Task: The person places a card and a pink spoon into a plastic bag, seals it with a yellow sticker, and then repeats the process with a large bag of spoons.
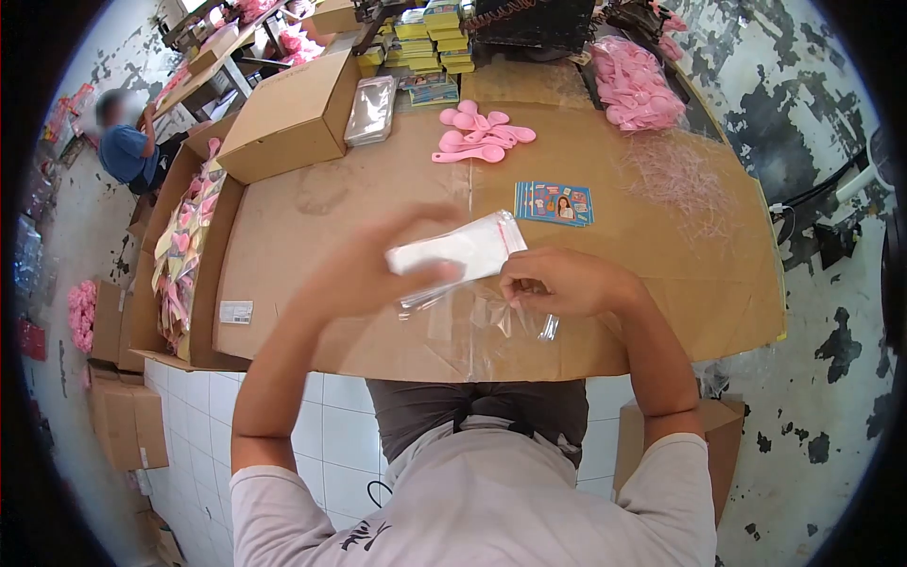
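Note:
A stack of clear plastic bags (458, 250) lies on the cardboard-covered table in front of me. My left hand (378, 260) is smeared by motion over the stack's left end; whether its fingers hold anything cannot be made out. At the stack's right end, my right hand (557, 281) has its fingers closed in a pinch on a thin clear bag (501, 317) that hangs below it. Just beyond my right hand are blue printed cards (555, 203), fanned in a small pile. Pink spoons (482, 132) lie heaped farther back.
An open carton of packed pieces (184, 255) stands left, beside a closed cardboard box (288, 118). More clear bags (371, 109), yellow-edged card stacks (430, 42) and a bag of pink spoons (635, 85) line the back. Another person (128, 146) sits at far left.

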Demonstrator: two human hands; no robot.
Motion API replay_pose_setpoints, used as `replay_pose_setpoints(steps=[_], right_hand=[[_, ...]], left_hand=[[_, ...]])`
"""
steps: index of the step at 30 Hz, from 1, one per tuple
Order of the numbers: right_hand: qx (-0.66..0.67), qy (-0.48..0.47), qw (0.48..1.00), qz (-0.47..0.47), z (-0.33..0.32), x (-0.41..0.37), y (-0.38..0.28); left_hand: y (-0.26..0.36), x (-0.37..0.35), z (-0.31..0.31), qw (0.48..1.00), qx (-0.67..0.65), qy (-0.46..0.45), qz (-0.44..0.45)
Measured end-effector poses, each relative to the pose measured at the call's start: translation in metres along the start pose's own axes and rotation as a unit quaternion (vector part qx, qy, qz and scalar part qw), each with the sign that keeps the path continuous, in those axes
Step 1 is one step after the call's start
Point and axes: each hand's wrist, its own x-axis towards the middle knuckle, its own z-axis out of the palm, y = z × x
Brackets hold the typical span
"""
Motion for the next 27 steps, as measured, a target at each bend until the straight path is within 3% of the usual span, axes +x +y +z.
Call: replay_pose_setpoints(steps=[2, 5, 8, 11, 14, 17, 20, 27], right_hand=[[-0.013, 0.012, 1.0, 0.02, -0.003, 0.0, -0.01], [0.081, 0.075, 0.993, 0.043, -0.014, 0.0, -0.019], [0.119, 0.194, 0.973, 0.03, -0.023, -0.002, 0.013], [-0.122, 0.383, 0.913, 0.06, -0.038, 0.0, 0.055], [-0.356, 0.351, 0.86, 0.103, -0.035, -0.01, 0.093], [-0.285, 0.368, 0.876, 0.125, -0.036, -0.006, 0.089], [-0.296, 0.395, 0.863, 0.108, -0.039, -0.004, 0.08], [-0.325, 0.4, 0.854, 0.071, -0.034, 0.001, 0.088]], left_hand=[[0.02, 0.02, 0.026, 0.997, 0.01, -0.08, 0.018], [0.012, 0.043, 0.043, 0.985, -0.017, -0.167, -0.042], [-0.004, 0.056, 0.044, 0.977, -0.121, -0.155, -0.088], [-0.044, 0.058, 0.046, 0.968, -0.192, -0.12, -0.109], [-0.06, 0.055, 0.045, 0.96, -0.245, -0.071, -0.113], [-0.067, 0.054, 0.047, 0.944, -0.306, -0.008, -0.125], [-0.072, 0.052, 0.052, 0.93, -0.345, -0.01, -0.123], [-0.052, 0.048, 0.054, 0.938, -0.314, 0.007, -0.144]])
